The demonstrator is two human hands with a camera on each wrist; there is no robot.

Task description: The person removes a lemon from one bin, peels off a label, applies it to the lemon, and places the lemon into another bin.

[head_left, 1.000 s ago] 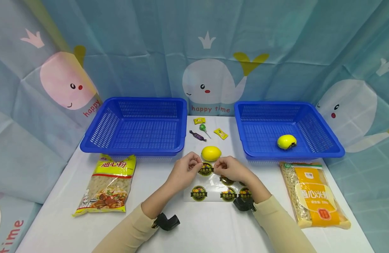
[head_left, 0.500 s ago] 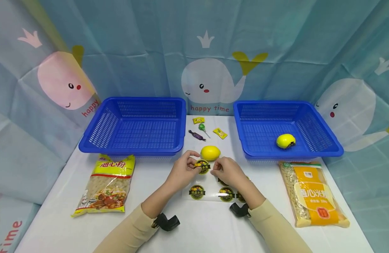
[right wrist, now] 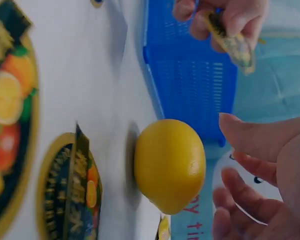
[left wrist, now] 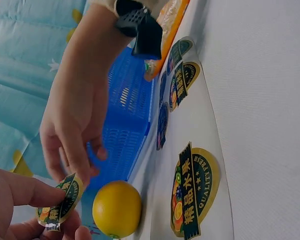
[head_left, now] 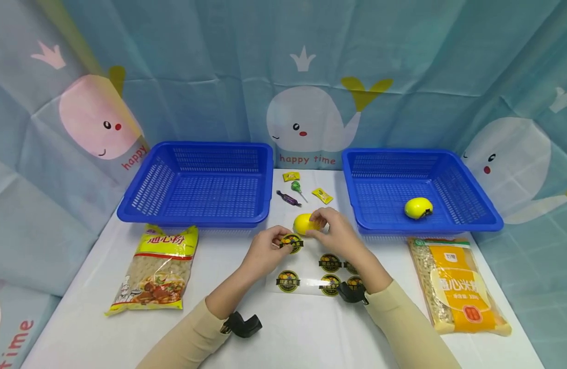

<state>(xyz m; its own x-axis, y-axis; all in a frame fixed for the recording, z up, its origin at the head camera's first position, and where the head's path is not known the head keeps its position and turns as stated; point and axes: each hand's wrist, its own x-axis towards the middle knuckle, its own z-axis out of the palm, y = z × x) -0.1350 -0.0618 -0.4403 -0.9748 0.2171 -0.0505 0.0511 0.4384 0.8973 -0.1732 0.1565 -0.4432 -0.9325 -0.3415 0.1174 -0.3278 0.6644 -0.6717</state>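
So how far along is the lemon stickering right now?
One lemon already lies in the right basket; something dark shows at its lower edge, but too small to tell what it is. In hand: the left hand pinches a peeled sticker, and the right hand reaches the second lemon on the table, fingers open. Still left: sticking it on. Five stickers remain on the sheet.

Left hand [head_left: 265, 249] pinching; right hand [head_left: 336, 230] spread

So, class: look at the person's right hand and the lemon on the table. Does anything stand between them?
Nothing visible does. The right hand has open fingers right beside the lemon, with only a clear gap in the right wrist view. The sticker pinched by the left hand sits nearer the person, off that path.
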